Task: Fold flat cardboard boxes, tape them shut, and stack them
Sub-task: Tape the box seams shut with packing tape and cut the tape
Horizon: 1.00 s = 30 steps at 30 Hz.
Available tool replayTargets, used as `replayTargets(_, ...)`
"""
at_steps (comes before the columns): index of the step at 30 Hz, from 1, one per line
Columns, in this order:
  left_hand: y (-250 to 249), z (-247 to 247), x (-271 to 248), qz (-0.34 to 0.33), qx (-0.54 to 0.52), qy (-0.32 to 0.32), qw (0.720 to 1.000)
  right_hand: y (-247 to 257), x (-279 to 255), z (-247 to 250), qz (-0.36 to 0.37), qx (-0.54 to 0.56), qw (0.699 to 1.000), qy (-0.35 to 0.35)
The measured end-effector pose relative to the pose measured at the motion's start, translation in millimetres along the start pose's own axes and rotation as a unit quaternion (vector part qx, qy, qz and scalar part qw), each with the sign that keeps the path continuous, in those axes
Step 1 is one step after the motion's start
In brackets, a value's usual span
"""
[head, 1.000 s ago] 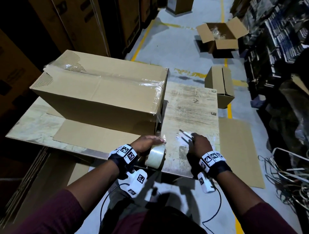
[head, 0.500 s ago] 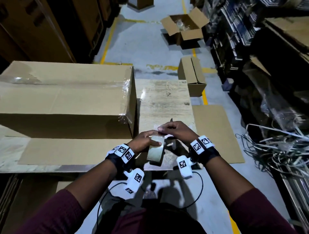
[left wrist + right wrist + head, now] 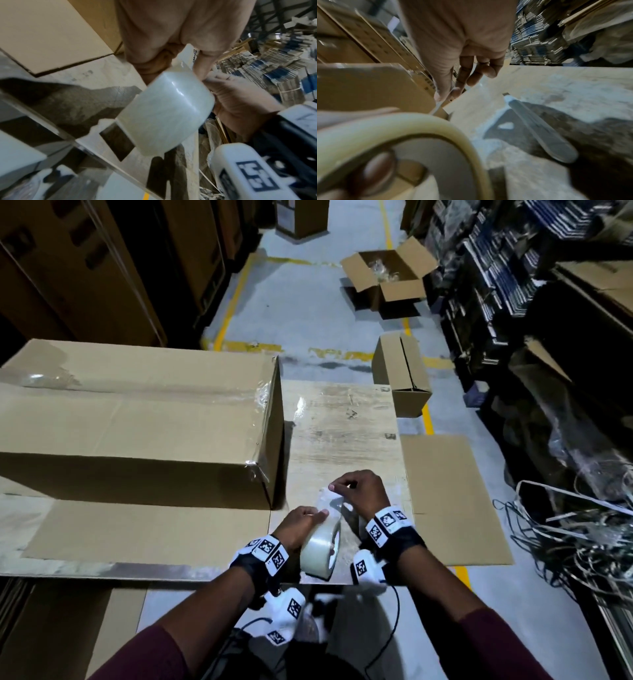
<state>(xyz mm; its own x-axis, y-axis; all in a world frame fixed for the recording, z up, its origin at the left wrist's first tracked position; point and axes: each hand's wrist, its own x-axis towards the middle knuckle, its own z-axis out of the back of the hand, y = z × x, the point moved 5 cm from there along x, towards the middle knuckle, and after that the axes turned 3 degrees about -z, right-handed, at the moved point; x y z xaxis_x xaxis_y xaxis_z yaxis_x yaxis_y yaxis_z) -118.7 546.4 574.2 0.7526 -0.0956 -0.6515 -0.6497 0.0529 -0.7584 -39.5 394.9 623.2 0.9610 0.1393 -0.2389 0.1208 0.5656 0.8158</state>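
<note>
A large taped cardboard box (image 3: 137, 419) lies on the wooden table (image 3: 342, 433), on top of a flat cardboard sheet (image 3: 147, 532). At the table's near edge my left hand (image 3: 303, 520) grips a roll of clear tape (image 3: 320, 546), thumb on its outer face. Just beyond it my right hand (image 3: 342, 486) pinches the tape's free end between thumb and forefinger, drawn a short way up off the roll. The right wrist view shows the roll (image 3: 402, 128) close up and the pinch (image 3: 447, 94). In the left wrist view the roll (image 3: 168, 108) fills the middle.
A grey cutter (image 3: 539, 128) lies on the table right of the roll. On the floor are a small folded box (image 3: 402, 374), an open box (image 3: 387, 275), a flat sheet (image 3: 448, 501) and tangled straps (image 3: 565, 529). Tall cartons stand left, shelving right.
My right hand came off the table to the roll, took the tape's end and lifted it. My left hand kept hold of the roll. The head view swung right.
</note>
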Motion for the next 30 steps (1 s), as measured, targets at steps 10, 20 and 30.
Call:
replayTargets(10,6,10,22,0.015,0.017,-0.002,1.000,-70,36,-49,-0.084,-0.183,0.979,0.010)
replayTargets(20,-8,8,6,0.015,0.061,-0.021,0.998,-70,48,-40,-0.142,-0.268,0.953,-0.011)
replayTargets(30,-149,55,-150,-0.348,0.309,0.094,0.880,88,36,-5,0.092,0.109,0.990,0.010)
